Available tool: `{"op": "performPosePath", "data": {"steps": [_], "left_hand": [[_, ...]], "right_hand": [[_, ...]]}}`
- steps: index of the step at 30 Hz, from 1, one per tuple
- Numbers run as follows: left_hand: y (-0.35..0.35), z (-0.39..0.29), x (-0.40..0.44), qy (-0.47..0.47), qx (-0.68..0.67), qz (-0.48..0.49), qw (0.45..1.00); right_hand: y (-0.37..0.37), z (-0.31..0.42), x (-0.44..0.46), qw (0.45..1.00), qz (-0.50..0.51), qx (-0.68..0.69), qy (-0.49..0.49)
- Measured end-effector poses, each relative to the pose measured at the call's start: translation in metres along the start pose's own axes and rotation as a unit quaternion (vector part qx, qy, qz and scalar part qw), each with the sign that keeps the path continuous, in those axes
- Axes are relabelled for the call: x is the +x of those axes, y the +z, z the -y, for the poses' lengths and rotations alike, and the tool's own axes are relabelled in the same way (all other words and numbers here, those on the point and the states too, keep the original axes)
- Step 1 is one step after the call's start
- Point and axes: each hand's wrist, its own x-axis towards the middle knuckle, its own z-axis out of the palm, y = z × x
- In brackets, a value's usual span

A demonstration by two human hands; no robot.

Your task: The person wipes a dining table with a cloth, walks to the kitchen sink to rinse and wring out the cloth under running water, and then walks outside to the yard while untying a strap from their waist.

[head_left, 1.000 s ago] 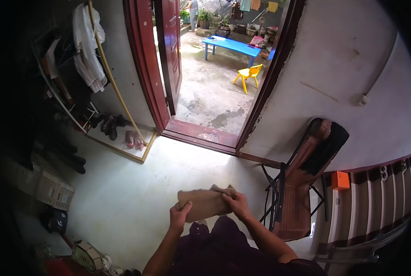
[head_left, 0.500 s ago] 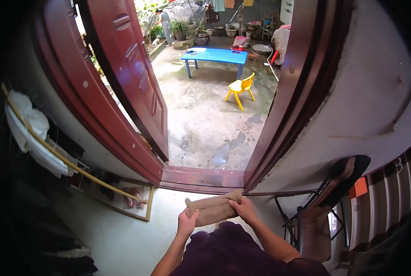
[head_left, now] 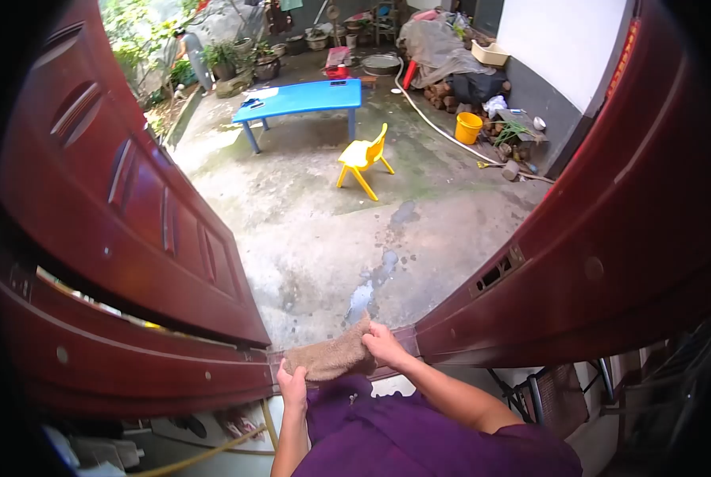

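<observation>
A folded brown cloth (head_left: pixel 330 359), with a towel-like nap, stretches between my two hands in front of my purple top. My left hand (head_left: pixel 293 385) pinches its left end, thumb on top. At the right end, my right hand (head_left: pixel 382 347) grips the upper corner, fingers closed around it. The cloth is raised above the dark red door sill (head_left: pixel 407 340), partly covering it.
An open red door (head_left: pixel 133 183) stands at left, the door frame (head_left: pixel 562 270) at right. Outside are a blue table (head_left: pixel 300 98), a yellow chair (head_left: pixel 362 155), a yellow bucket (head_left: pixel 467 127) and a hose (head_left: pixel 431 121). A person (head_left: pixel 194 60) stands among plants. A folding chair (head_left: pixel 560 393) is behind the frame.
I have moved forward to the doorway, and more of the yard's right side shows. The cloth remains in both hands, its right end now tilted higher.
</observation>
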Motion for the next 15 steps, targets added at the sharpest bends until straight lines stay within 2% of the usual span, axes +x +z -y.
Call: {"op": "performPosePath", "data": {"steps": [2, 5, 6, 9, 12, 15], "left_hand": [[0.011, -0.033, 0.055, 0.029, 0.042, 0.040, 0.998], [0.030, -0.056, 0.139, 0.019, 0.041, 0.096, 0.994], [0.046, -0.072, 0.157, 0.022, 0.032, 0.108, 0.993], [0.082, -0.081, 0.209, -0.007, 0.038, 0.169, 0.985], [0.140, -0.086, 0.241, -0.046, 0.022, 0.227, 0.973], [0.202, -0.084, 0.272, -0.053, 0.058, 0.324, 0.943]], "right_hand": [[-0.002, 0.025, 0.038, 0.999, -0.037, 0.025, -0.001], [-0.015, 0.055, 0.091, 0.997, -0.054, 0.059, 0.002], [-0.024, 0.048, 0.108, 0.997, -0.073, 0.024, -0.015], [-0.043, 0.066, 0.134, 0.983, -0.165, 0.080, -0.027], [-0.093, 0.035, 0.164, 0.969, -0.240, 0.061, 0.023], [-0.145, 0.045, 0.191, 0.929, -0.346, 0.135, -0.009]]}}
